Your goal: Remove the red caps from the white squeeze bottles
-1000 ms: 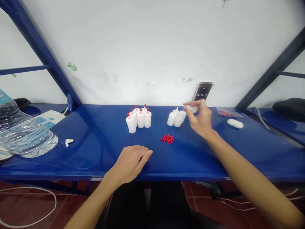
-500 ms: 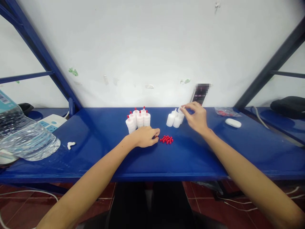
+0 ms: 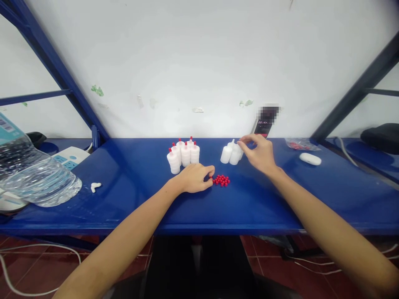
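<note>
My left hand (image 3: 197, 177) rests on the blue table with thumb and forefinger curled round a red cap at the left edge of a pile of small red caps (image 3: 222, 180). My right hand (image 3: 258, 150) pinches the top of a white bottle at the right of a small group of uncapped white bottles (image 3: 234, 156); the fingers partly hide it. Several white bottles with red caps (image 3: 185, 156) stand upright behind my left hand.
A large clear water bottle (image 3: 40, 174) and a power strip (image 3: 70, 157) are at the left, near a small white piece (image 3: 95, 187). At the right are a phone (image 3: 263, 123) against the wall, a bag of red caps (image 3: 301, 145) and a white case (image 3: 310, 159).
The view has shifted slightly. My left hand has moved a little toward the red caps, its thumb and forefinger now at the pile's edge. My right hand stays at the white bottle.
</note>
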A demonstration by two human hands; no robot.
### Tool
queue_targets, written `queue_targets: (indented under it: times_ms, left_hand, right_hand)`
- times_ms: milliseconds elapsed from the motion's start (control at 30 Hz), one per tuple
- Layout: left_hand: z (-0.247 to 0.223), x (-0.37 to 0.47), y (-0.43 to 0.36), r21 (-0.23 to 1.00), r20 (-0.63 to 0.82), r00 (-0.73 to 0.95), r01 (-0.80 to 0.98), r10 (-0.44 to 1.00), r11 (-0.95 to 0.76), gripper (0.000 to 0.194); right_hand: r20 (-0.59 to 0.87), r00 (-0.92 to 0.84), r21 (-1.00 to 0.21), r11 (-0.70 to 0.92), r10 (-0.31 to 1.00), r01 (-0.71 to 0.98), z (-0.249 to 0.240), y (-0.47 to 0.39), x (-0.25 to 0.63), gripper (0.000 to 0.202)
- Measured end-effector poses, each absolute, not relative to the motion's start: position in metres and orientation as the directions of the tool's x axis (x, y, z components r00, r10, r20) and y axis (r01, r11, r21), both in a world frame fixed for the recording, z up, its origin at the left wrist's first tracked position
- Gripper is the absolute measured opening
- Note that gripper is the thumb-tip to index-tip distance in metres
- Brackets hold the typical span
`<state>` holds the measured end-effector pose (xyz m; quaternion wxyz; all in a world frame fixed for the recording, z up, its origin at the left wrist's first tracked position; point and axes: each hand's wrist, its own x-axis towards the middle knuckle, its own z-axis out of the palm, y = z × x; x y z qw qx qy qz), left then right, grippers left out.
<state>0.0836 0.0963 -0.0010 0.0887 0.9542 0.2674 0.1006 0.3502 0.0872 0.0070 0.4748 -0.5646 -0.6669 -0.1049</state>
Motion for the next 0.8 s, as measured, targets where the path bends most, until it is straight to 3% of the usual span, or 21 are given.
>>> queue_targets:
  times_ms: [267,400,533,600,733,800]
  left_hand:
    - [0.000,0.082,0.093,0.255,0.141,0.827,0.500,0.544,-0.827,0.013]
    - [0.007,0.082,0.086,0.261,0.336,0.771,0.475,0.541,-0.840,0.016]
    - [0.021,0.064,0.078,0.215,0.684,0.526,0.517,0.505,-0.829,0.019]
    - [0.026,0.047,0.079,0.284,0.780,0.323,0.579,0.535,-0.764,0.022]
    - [0.024,0.011,0.090,0.501,0.725,0.039,0.655,0.688,-0.565,0.023]
    - [0.019,0.001,0.096,0.555,0.660,0.007,0.669,0.751,-0.494,0.019]
  right_hand:
    - [0.734,0.056,-0.392,0.354,0.676,0.849,0.006,0.087,0.349,0.016]
    - [0.746,0.068,-0.392,0.354,0.663,0.849,0.009,0.084,0.347,0.018]
    - [0.806,0.070,-0.350,0.379,0.587,0.856,0.011,0.079,0.344,0.018]
    - [0.820,0.071,-0.335,0.377,0.568,0.863,0.011,0.075,0.341,0.019]
    - [0.855,0.037,-0.319,0.469,0.517,0.824,0.009,0.068,0.333,0.015]
    - [0.864,-0.006,-0.308,0.539,0.503,0.784,0.008,0.066,0.327,0.012]
